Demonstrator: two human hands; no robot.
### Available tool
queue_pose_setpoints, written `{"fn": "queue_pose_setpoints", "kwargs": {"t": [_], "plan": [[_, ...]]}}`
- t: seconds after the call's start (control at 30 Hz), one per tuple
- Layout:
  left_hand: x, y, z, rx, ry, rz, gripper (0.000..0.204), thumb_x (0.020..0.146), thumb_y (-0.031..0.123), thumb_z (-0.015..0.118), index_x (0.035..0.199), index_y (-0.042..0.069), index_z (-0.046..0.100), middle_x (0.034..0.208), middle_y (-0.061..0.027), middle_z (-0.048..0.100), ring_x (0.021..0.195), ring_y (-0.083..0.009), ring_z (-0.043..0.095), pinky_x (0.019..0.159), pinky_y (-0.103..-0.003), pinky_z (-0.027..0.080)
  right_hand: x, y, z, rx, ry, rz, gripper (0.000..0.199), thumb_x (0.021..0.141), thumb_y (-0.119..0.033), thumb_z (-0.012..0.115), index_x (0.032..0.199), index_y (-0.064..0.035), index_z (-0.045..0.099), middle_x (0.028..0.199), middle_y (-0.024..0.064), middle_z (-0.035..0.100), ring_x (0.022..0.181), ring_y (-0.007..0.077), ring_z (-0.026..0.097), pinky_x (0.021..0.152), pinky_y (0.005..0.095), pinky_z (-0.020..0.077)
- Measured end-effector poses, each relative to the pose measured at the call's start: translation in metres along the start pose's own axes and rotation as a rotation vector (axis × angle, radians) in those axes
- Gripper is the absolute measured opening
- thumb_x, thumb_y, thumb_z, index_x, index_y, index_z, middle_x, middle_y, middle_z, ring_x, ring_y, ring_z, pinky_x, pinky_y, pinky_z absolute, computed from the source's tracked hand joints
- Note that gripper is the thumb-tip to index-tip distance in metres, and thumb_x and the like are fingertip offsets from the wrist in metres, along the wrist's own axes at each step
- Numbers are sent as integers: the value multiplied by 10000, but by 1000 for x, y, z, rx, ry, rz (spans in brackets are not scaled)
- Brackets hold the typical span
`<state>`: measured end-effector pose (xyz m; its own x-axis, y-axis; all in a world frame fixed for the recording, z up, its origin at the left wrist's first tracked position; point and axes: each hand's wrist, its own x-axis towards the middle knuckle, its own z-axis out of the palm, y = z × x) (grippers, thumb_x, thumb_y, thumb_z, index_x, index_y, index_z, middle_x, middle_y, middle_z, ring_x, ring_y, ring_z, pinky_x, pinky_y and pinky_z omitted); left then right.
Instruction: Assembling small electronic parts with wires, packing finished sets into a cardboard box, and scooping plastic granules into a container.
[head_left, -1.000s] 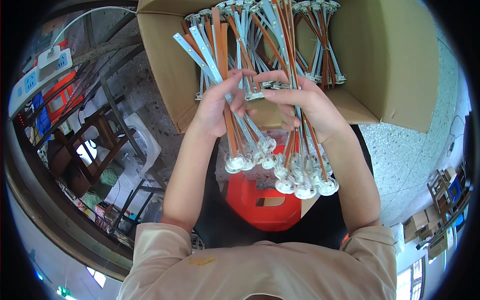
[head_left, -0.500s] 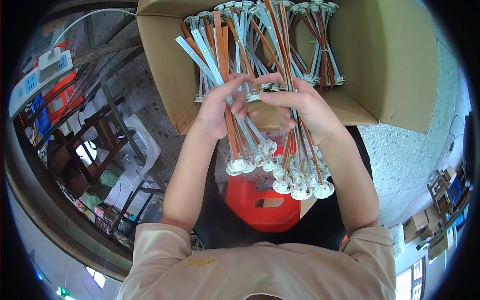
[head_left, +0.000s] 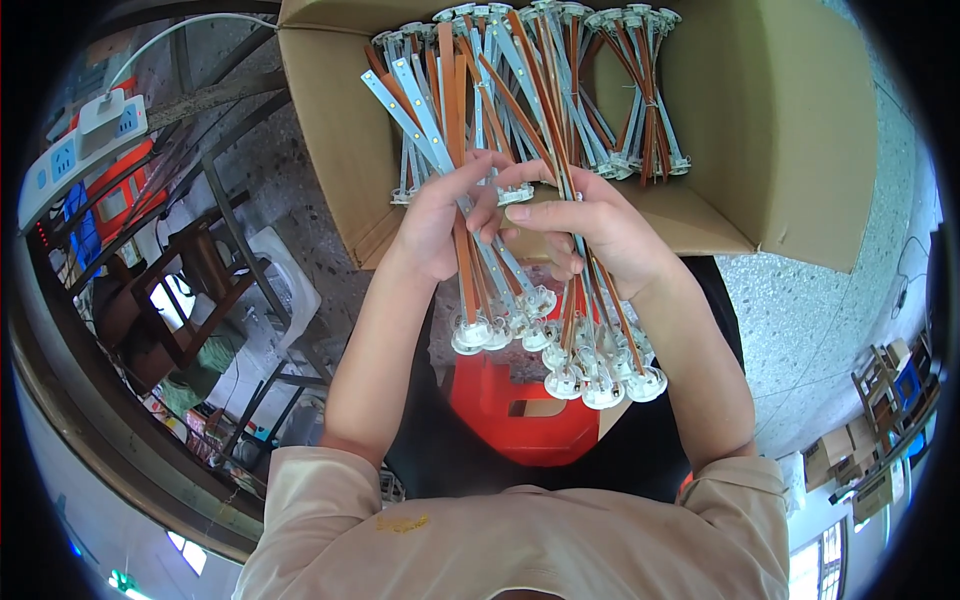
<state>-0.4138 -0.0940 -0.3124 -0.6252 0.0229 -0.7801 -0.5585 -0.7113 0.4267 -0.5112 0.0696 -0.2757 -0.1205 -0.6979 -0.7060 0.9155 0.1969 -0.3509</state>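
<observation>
Standing open far: brown cardboard box (head_left: 815, 130) holding tied silver-and-orange strip bundles (head_left: 647, 100). Near right: long silver-and-orange flat-strip bundle (head_left: 592, 300), bare right hand (head_left: 612, 228) clamped round it, now shifted left. Near left: pale-blue-and-orange strip sheaf (head_left: 425, 120), bare left hand (head_left: 432, 228) curled round it. Gap narrower, likely easing side-by-side handling. Nearest: clear round plastic discs (head_left: 602, 388).

From my end I get a bright feed, crisp on the held strips (head_left: 425, 120), the window (head_left: 830, 562) at lower right blown white, a pale sheen on the speckled floor (head_left: 790, 330), and fisheye-bent edges curving into black corners.
</observation>
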Motion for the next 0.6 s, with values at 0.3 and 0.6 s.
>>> {"fn": "queue_pose_setpoints", "kwargs": {"t": [0.3,0.6], "plan": [[-15,49,-53,-594,-248,177,403,991,366,402,1080,4,555,489,32,328,471,-107,382,669,-402,458,-16,-23,-37,427,-325,-95,454,927,-180,484,1337,2,415,517,-66,342,407,11,358,425,196,310],[-16,44,-49,-184,192,775,380,1005,407,370,945,67,531,537,-4,352,566,-160,428,801,-408,440,-19,-30,-29,184,226,-197,297,915,-169,510,1167,-12,522,538,-75,328,411,-2,311,434,185,288]]}}
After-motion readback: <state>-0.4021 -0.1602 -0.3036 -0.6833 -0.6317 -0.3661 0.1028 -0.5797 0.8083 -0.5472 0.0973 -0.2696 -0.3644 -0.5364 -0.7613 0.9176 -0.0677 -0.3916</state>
